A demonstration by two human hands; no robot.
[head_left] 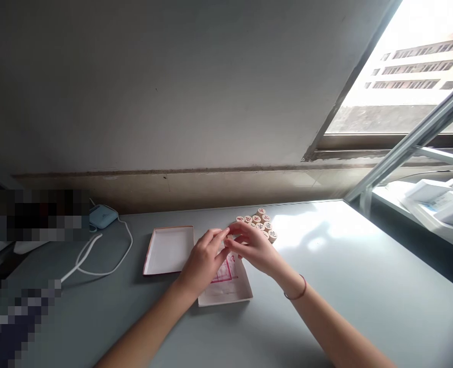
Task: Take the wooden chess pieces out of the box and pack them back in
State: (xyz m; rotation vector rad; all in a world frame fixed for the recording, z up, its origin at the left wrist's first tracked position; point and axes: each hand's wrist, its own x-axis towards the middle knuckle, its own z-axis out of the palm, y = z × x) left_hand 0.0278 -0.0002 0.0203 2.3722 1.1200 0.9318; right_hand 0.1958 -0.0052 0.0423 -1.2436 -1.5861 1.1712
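Note:
Over the white box tray [226, 294], my left hand [207, 255] and my right hand [253, 248] meet with their fingertips together. Both are closed in a pinch, and whatever lies between the fingers is too small and hidden to make out. Pink-red lines are visible on the sheet [224, 271] inside the tray, partly covered by my hands. Just beyond my right hand, several round wooden Chinese chess pieces [260, 219] with red or dark characters stand grouped on the table. My right wrist wears a thin reddish band.
A shallow white lid with a reddish rim [170, 250] lies left of the tray on the grey table [326, 306]. White cables [128, 245] and a light-blue case [103, 216] are farther left. A metal frame [387, 163] and white boxes [433, 191] stand at right, by the window.

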